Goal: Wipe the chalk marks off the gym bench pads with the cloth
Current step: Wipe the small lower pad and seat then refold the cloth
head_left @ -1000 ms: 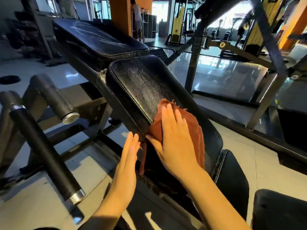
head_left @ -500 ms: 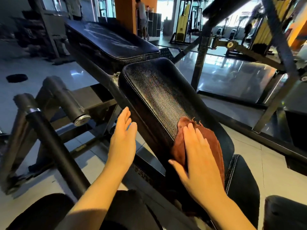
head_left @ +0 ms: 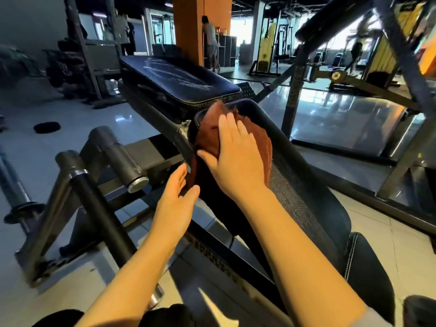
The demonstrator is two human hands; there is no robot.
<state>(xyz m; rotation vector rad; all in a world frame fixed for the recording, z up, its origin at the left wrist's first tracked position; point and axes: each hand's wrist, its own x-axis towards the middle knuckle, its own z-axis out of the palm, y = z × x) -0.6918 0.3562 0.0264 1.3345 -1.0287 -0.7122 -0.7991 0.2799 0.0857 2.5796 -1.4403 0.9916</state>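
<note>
Rust cloth (head_left: 207,135) lies atop black bench pad (head_left: 304,185).

A tall orange square pillar (head_left: 193,27) stands far off, with a flat black round disc (head_left: 47,127) on the glossy grey floor tiles (head_left: 77,121) at left.

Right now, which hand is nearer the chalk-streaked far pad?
Right. The right hand presses the cloth at the near pad's top edge, just below the far pad; the left hand hangs lower, beside the frame.

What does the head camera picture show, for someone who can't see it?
A person's right hand presses a rust-brown cloth flat on a slanted black bench pad. The left hand hovers open beside it. Behind, another pad shows white chalk marks.
</note>
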